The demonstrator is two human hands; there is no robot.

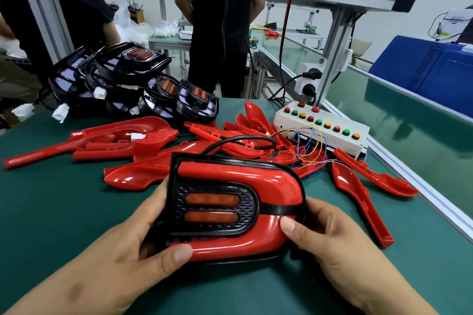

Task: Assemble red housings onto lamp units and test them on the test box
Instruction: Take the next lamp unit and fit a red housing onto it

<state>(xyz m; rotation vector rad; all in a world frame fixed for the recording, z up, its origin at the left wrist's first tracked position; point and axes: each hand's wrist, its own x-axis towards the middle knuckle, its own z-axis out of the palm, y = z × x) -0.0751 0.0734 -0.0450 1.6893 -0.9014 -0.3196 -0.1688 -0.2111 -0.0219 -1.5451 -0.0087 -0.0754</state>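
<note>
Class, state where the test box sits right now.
In the head view, the test box sits at the right, behind the loose red housings, beside the conveyor.

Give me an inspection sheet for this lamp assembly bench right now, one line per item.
Surface: green mat, parts spread over its far half.
Job's things: lamp unit with red housing fitted; loose red housings behind it; black lamp units stacked far left; test box far right.
Clutter: nothing seen.
Grippers: left hand and right hand both grip the lamp unit.
Cables: black cable arcs back from the lamp unit; coloured wires loop at the test box.
Surroundings: two people stand beyond the bench; blue crate at right.
</note>
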